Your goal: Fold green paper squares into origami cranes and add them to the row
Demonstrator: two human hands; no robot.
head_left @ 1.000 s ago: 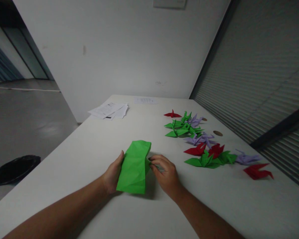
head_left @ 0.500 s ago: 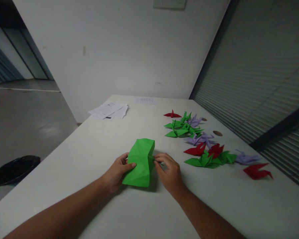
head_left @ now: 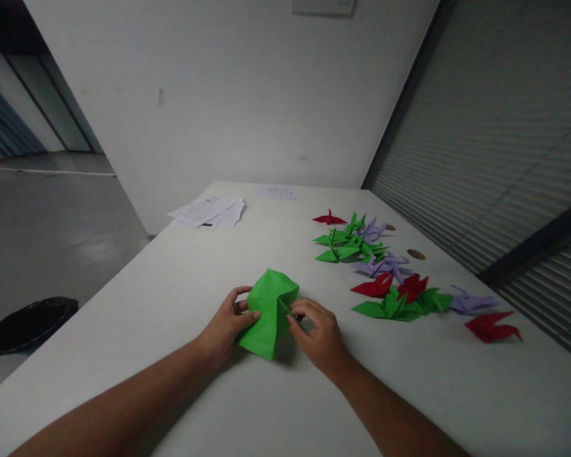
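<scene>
Your left hand (head_left: 226,325) and right hand (head_left: 316,333) both pinch the creased, half-folded green paper sheet (head_left: 269,311) between them on the white surface (head_left: 181,285). It looks light, thin and easily torn, so I'd grip along the folded edges.

Folded paper (head_left: 270,311) on the table (head_left: 181,285) — cranes (head_left: 385,279) to its right, printed sheets (head_left: 208,211) behind.

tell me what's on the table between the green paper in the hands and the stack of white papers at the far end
Nothing: in the head view, the white table is bare between the green paper and the white papers.
</scene>
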